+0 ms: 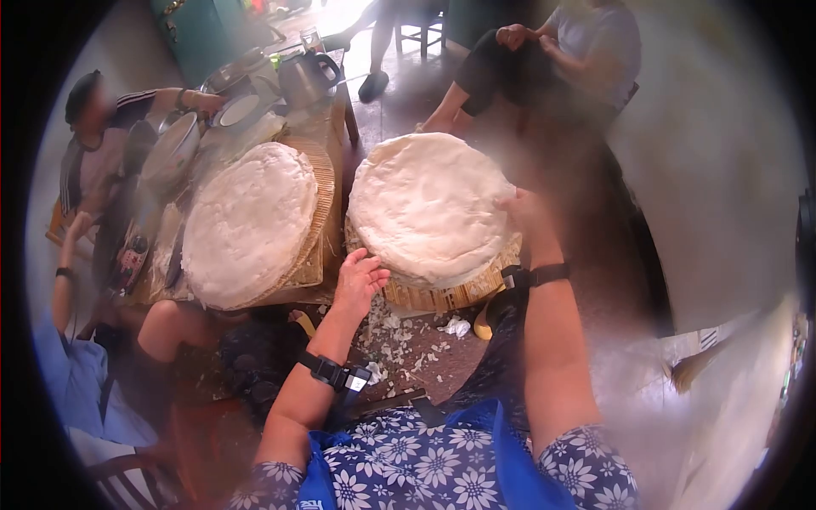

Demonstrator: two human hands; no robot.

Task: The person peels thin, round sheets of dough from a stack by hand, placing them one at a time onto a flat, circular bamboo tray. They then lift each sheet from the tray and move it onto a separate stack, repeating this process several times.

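A thick round white stack (pixel 425 208) rests on a woven round tray (pixel 442 296) that I hold up in front of me. My left hand (pixel 357 280) grips the tray's near left rim, fingers curled against the stack's edge. My right hand (pixel 525 214) holds the stack's right side, thumb on top. Both wrists wear black straps.
A second white stack (pixel 246 223) lies on another woven tray (pixel 313 212) on a wooden table with bowls (pixel 170 153) and a metal kettle (pixel 304 78). People sit at the left and at the back. White scraps (pixel 404 344) litter the floor below.
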